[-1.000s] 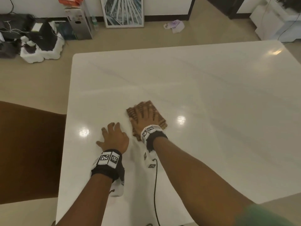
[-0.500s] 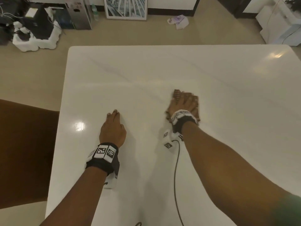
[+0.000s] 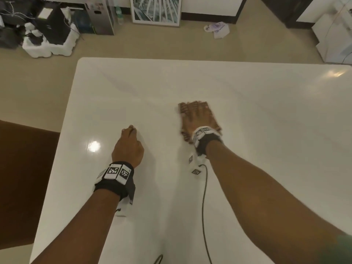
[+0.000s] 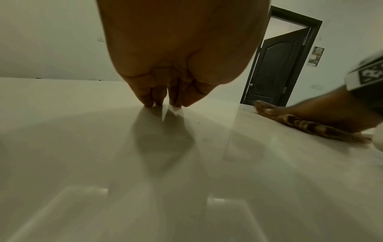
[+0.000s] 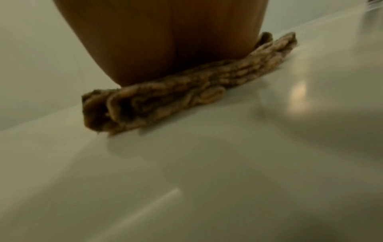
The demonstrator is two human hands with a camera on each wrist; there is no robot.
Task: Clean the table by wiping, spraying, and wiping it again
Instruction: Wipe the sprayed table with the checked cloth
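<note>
Two hands rest on a shiny white counter [image 3: 247, 111]. The right hand [image 3: 198, 119] lies flat on top of a brown striped cloth [image 3: 209, 111]. Its fingers [image 3: 192, 109] are straight and a little spread, and they press the cloth down. The cloth is folded into a flat shape that is longer than it is wide. Its long side runs away from the person, toward the far edge of the counter, the same way the fingers point. It sits near the middle of the counter, to the right of the left hand. In the right wrist view the cloth [image 5: 165, 91] looks crumpled at its near edge, under the heel of the hand.

The left hand [image 3: 128, 147] holds nothing. Its fingers [image 4: 151, 96] are close together and bent down, and only their tips touch the counter [image 4: 82, 147]. The two hands are well apart.

Lights shine back off the glossy counter top. Past the far edge is a tan floor [image 3: 171, 42]. A framed picture [image 3: 156, 10] leans on the wall there. White foam packing [image 3: 49, 46] with dark things in it sits at the far left. A dark door [image 4: 275, 68] stands open in the left wrist view.
</note>
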